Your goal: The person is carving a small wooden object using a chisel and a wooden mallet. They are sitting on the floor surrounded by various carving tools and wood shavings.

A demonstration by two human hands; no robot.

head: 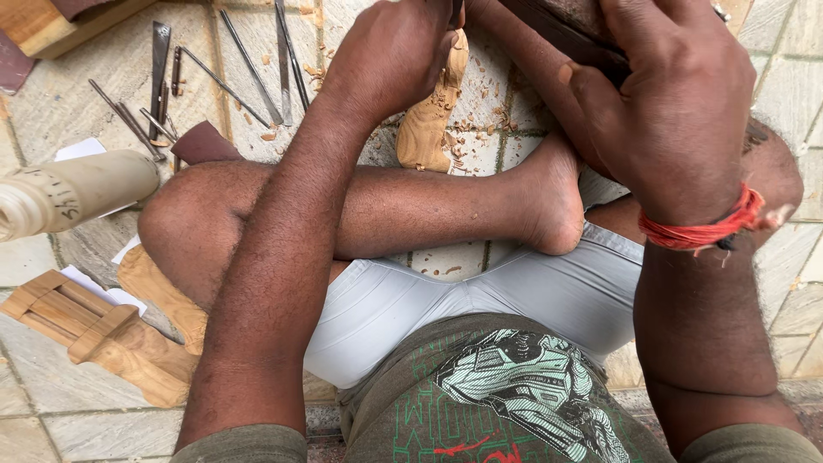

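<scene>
Pale wood, smooth and rounded, is making up the carved figure (433, 107) that is standing on the tiled floor (77, 86) just beyond the crossed legs. Its long axis is running from the near left to the far right, with its broad base (420, 141) pointing toward the person and its narrow upper end leaning away under the left hand (394, 56). That hand is curling closed around the top of the carving, fingers wrapped over it. The right hand (677, 111) is closing around a dark wooden block (566, 34) at the far right; a red thread band (699, 230) is circling its wrist. Curled wood shavings (484, 111) are lying scattered on the tiles beside the carving, just beyond the bare foot (553, 201).

Farther left, thin metal chisels (249, 73) are lying in a loose fan on the floor, their shafts dark and slender. At the left edge a pale turned wooden cylinder (73, 193) is lying on its side, and nearer, a flat carved wooden panel (103, 334) with raised bars is resting on the tiles beside the left knee.
</scene>
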